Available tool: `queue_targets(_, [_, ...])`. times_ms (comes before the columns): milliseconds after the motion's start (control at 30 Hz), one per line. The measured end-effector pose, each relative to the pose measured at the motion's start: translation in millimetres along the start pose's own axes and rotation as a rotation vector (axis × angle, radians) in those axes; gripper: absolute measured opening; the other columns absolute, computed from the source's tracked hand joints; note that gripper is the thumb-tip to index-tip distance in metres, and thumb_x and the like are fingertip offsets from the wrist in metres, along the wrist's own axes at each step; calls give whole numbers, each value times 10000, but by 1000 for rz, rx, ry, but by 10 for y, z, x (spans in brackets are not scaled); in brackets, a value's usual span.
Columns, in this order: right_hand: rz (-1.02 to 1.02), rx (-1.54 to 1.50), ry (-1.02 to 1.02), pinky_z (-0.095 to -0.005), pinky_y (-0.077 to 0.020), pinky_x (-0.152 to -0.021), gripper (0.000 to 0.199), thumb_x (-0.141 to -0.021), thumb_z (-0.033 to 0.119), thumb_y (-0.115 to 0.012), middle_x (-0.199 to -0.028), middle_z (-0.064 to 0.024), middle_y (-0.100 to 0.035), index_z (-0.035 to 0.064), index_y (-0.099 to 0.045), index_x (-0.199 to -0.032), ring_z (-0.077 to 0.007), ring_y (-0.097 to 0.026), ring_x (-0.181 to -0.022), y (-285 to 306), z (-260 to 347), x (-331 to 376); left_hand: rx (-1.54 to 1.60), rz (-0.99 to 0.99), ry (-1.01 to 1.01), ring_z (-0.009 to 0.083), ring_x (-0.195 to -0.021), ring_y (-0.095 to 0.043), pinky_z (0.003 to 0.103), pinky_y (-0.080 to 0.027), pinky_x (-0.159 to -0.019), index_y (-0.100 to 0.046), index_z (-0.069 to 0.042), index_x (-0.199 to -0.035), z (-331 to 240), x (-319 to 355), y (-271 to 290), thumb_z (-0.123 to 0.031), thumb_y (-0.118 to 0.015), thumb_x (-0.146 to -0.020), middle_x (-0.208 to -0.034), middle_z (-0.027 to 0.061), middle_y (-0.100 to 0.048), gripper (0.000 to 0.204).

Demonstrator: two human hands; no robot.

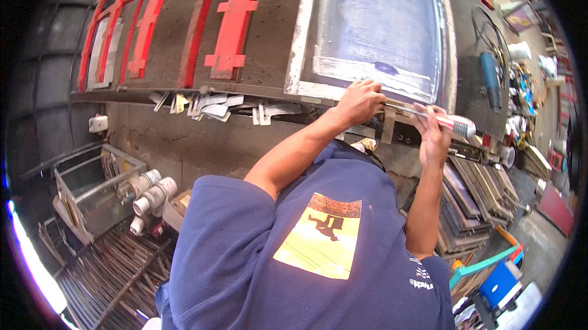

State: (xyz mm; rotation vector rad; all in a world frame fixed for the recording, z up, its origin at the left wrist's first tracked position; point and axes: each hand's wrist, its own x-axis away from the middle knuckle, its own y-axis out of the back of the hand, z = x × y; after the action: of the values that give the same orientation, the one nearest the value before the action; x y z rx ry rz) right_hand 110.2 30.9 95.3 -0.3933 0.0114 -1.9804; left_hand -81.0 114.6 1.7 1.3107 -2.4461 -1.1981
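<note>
My right hand [432, 137] is closed round a screwdriver [459, 126] with a pale and red handle, its thin shaft pointing left along the bench's front edge. My left hand [362, 103] is closed beside the shaft's tip, at the near edge of a framed screen [294, 54]; whatever its fingers grip is hidden. Purple-blue mesh [380, 17] with faint markings fills the worn white frame, and a dark purple patch [386, 68] shows near its lower border. Below the hands, a metal bracket [388, 125] sits at the bench edge.
Red metal arms [236, 20] stand over the dark bench [269, 30] on the left. A blue corded tool [490, 79] lies at right. Flat metal pieces [214, 106] stick out under the bench edge. Stacked frames [471, 201] are below right; white containers [153, 195] sit lower left.
</note>
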Motion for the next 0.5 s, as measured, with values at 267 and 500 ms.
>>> queue_targets(267, [14, -101, 116, -420, -575, -890, 148, -958, 106, -565, -1030, -123, -621, 24, -508, -1067, -323, -644, -1054, 300, 183, 127, 129, 135, 53, 321, -928, -616, 418, -468, -831, -664, -61, -911, -227, 15, 62, -175, -663, -787, -913, 127, -658, 169])
queue_targets(500, [-57, -147, 137, -411, -586, -856, 98, -955, 84, -560, -1005, -127, -622, 26, -541, -1031, -313, -661, -1011, 564, 100, 123, 38, 157, 305, 330, -867, -621, 415, -478, -794, -644, -34, -856, -168, 788, 773, -132, -683, -779, -874, 147, -659, 131])
